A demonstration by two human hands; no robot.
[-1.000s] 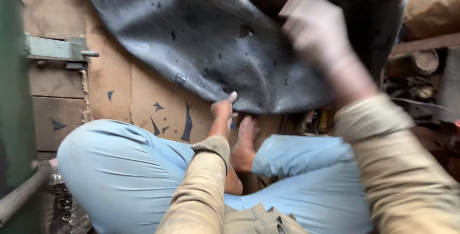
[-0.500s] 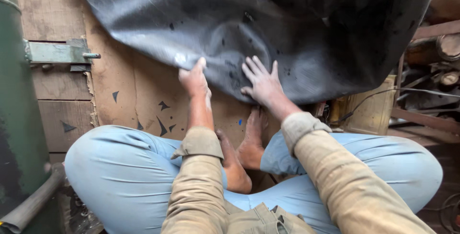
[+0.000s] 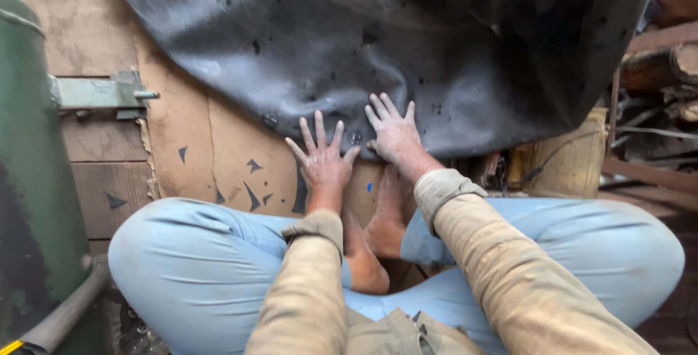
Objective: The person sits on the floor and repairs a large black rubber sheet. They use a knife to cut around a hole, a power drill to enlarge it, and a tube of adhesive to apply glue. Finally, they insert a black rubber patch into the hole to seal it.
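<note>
A large, dark grey rubber inner tube (image 3: 407,42) lies spread over cardboard in front of my crossed legs. My left hand (image 3: 323,159) rests flat with fingers spread on the tube's near edge, partly over the cardboard (image 3: 211,151). Just to its right, my right hand (image 3: 392,130) presses flat on the rubber, fingers apart. Neither hand holds anything. Small dark spots dot the rubber. My bare feet (image 3: 378,231) lie below the hands, between my knees in light blue trousers.
A green metal tank (image 3: 33,180) stands at the left with a grey bracket (image 3: 98,93) and a pipe (image 3: 69,311) low down. Wooden boards (image 3: 94,42) lie under the cardboard. Scrap, wires and a yellowish container (image 3: 574,159) crowd the right side.
My right hand came down from the raised tube onto the rubber beside my left hand. Both hands shifted slightly toward me along the tube's edge, and the tube settled lower.
</note>
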